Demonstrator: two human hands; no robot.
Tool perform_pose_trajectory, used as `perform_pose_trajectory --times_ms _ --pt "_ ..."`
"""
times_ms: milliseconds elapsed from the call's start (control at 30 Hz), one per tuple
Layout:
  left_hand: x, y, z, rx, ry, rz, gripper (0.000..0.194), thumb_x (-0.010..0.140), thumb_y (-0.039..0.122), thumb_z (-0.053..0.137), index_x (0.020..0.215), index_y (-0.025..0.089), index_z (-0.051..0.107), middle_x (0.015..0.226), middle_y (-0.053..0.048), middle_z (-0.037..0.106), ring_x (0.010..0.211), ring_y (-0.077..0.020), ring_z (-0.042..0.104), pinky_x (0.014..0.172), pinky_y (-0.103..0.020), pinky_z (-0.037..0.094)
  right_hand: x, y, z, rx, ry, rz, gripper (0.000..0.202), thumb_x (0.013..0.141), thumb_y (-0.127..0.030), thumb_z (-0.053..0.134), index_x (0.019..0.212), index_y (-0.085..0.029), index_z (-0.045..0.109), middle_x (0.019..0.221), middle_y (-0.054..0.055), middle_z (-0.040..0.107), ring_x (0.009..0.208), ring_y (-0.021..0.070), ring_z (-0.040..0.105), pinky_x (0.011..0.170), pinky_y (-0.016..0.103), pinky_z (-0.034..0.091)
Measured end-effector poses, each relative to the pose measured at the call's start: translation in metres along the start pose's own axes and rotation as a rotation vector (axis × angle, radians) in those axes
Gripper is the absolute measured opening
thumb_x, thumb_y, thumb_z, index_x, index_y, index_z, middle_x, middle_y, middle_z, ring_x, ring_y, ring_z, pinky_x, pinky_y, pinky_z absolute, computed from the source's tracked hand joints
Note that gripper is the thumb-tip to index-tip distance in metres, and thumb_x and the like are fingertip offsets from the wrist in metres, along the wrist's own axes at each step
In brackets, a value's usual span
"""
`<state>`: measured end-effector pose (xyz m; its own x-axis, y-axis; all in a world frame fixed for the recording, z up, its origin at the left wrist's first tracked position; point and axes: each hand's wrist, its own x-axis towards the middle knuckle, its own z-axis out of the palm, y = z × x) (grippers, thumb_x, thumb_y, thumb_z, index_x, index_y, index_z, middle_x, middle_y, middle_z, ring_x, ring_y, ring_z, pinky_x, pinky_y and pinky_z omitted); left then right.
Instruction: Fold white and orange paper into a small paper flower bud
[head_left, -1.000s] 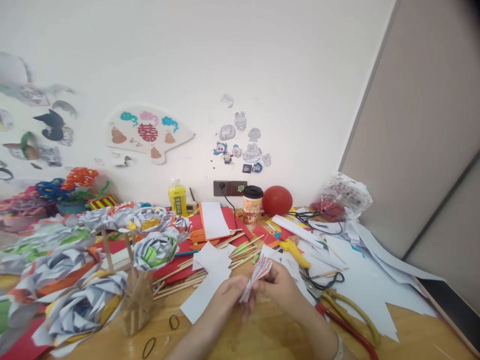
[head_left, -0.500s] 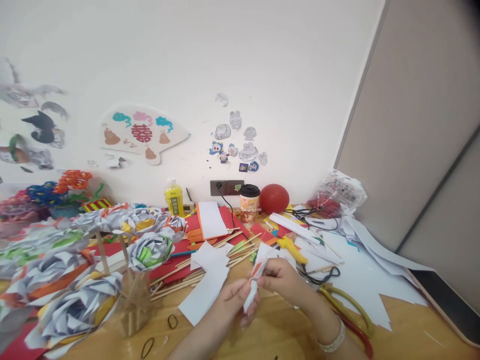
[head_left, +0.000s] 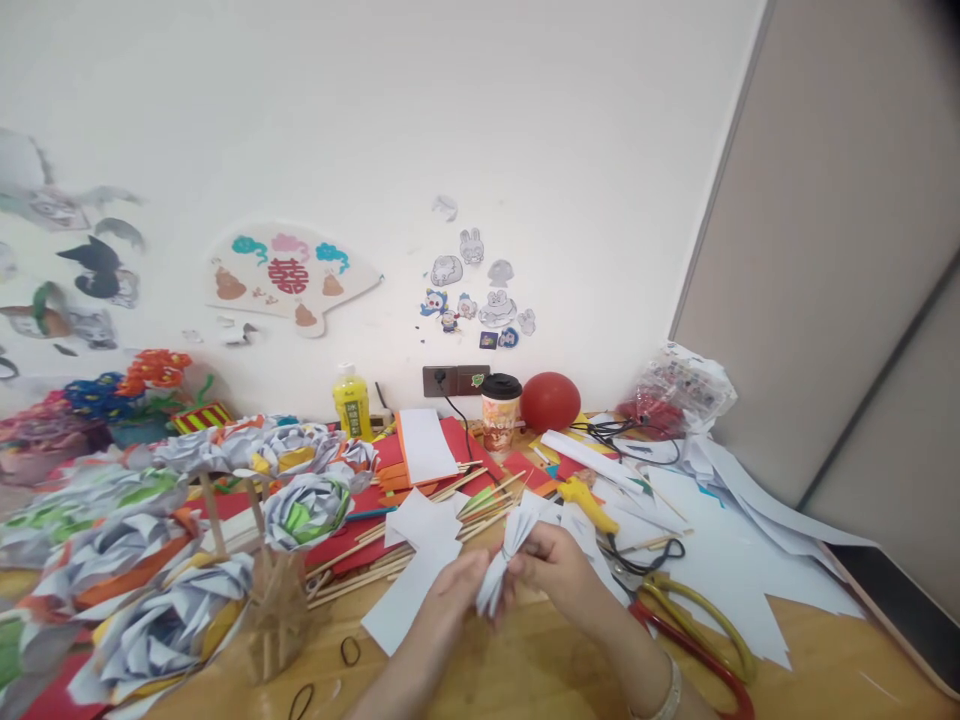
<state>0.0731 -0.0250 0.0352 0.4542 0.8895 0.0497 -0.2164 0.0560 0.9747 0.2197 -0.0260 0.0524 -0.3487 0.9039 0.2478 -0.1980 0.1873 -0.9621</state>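
Note:
A folded white paper bundle [head_left: 495, 580], pinched narrow at its middle and fanned at both ends, is held between both hands above the wooden table. My left hand [head_left: 463, 582] grips it from the left, fingers partly hidden behind the paper. My right hand [head_left: 551, 565] pinches it near the middle from the right. Cut white paper pieces [head_left: 412, 585] lie just left of the hands, beside several wooden sticks [head_left: 360, 578]. Right of my right hand are scissors with red handles [head_left: 694, 655] and another pair with olive handles [head_left: 705, 620].
Folded paper flowers [head_left: 165, 620] crowd the left side. At the back stand a yellow bottle [head_left: 351, 402], a lidded cup [head_left: 500, 412] and a red balloon [head_left: 550, 402]. A yellow glue gun [head_left: 589, 503] and white sheets [head_left: 742, 550] lie to the right.
The paper bundle has turned in my hands, and its orange part no longer shows. My right hand has shifted slightly. The view has moved a little, uncovering more of the red handles.

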Motion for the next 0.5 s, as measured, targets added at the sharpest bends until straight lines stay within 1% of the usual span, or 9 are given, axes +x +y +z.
perform_pose_trajectory --times_ms 67,100,133,167,200,233,300,367,500 --pt "0.002 0.005 0.000 0.293 0.137 0.135 0.035 0.074 0.049 0.054 0.085 0.016 0.061 0.078 -0.005 0.063 0.071 -0.0187 0.055 0.065 -0.026 0.041 0.003 0.002 0.001 -0.051 0.095 -0.022 0.035 0.068 -0.048 0.065 0.076 -0.014 0.060 0.059 -0.001 0.053 0.051 0.0098 0.045 0.053 0.023 0.038" --pt "0.002 0.005 0.000 0.387 0.168 0.188 0.034 0.073 0.047 0.056 0.090 0.018 0.061 0.088 -0.006 0.063 0.083 -0.0212 0.054 0.074 -0.028 0.040 0.003 0.003 0.001 -0.071 0.143 -0.028 0.034 0.068 -0.047 0.066 0.076 -0.014 0.060 0.060 -0.002 0.052 0.052 0.0094 0.044 0.052 0.022 0.037" --pt "0.003 0.003 0.001 0.443 0.187 0.219 0.033 0.074 0.047 0.056 0.091 0.019 0.060 0.091 -0.006 0.063 0.089 -0.0219 0.053 0.078 -0.029 0.039 0.004 0.004 0.001 -0.089 0.180 -0.025 0.035 0.068 -0.047 0.065 0.077 -0.014 0.060 0.060 -0.002 0.051 0.052 0.0091 0.043 0.052 0.021 0.036" --pt "0.003 0.000 0.002 0.454 0.189 0.221 0.031 0.075 0.047 0.054 0.087 0.019 0.060 0.088 -0.005 0.062 0.088 -0.0214 0.052 0.079 -0.028 0.038 0.004 0.005 0.001 -0.103 0.198 -0.016 0.035 0.067 -0.047 0.065 0.077 -0.014 0.059 0.059 -0.003 0.050 0.052 0.0088 0.042 0.051 0.020 0.035" --pt "0.003 -0.003 0.004 0.419 0.167 0.195 0.032 0.076 0.050 0.051 0.079 0.018 0.058 0.078 -0.004 0.060 0.079 -0.0194 0.053 0.073 -0.028 0.039 0.003 0.006 0.000 -0.122 0.196 -0.005 0.035 0.067 -0.048 0.065 0.076 -0.014 0.059 0.058 -0.004 0.049 0.052 0.0087 0.041 0.050 0.020 0.034" --pt "0.002 -0.007 0.006 0.342 0.132 0.146 0.036 0.076 0.053 0.049 0.070 0.018 0.054 0.064 0.000 0.054 0.065 -0.0160 0.050 0.063 -0.026 0.039 0.003 0.006 -0.001 -0.144 0.183 0.001 0.036 0.066 -0.048 0.065 0.073 -0.014 0.058 0.056 -0.004 0.047 0.051 0.0084 0.040 0.049 0.020 0.033" --pt "0.001 -0.012 0.010 0.127 0.017 0.039 0.044 0.073 0.060 0.047 0.061 0.018 0.045 0.049 0.007 0.035 0.045 -0.0090 0.034 0.047 -0.021 0.029 0.002 0.003 -0.004 -0.192 0.148 -0.011 0.036 0.065 -0.049 0.065 0.066 -0.014 0.056 0.052 -0.005 0.044 0.049 0.0080 0.038 0.048 0.020 0.031" --pt "-0.002 -0.013 0.012 -0.101 -0.115 -0.027 0.046 0.071 0.062 0.049 0.060 0.018 0.042 0.046 0.010 0.026 0.039 -0.0055 0.022 0.042 -0.019 0.020 0.000 -0.002 -0.008 -0.235 0.110 -0.051 0.037 0.066 -0.050 0.064 0.060 -0.015 0.053 0.050 -0.006 0.041 0.047 0.0076 0.035 0.047 0.020 0.028" --pt "-0.007 -0.005 0.015 -0.459 -0.304 -0.118 0.040 0.076 0.054 0.050 0.061 0.018 0.042 0.044 0.010 0.025 0.035 -0.0037 0.018 0.039 -0.018 0.017 -0.002 -0.013 -0.010 -0.317 0.084 -0.143 0.037 0.070 -0.050 0.061 0.056 -0.016 0.053 0.048 -0.006 0.038 0.046 0.0079 0.032 0.046 0.021 0.026"
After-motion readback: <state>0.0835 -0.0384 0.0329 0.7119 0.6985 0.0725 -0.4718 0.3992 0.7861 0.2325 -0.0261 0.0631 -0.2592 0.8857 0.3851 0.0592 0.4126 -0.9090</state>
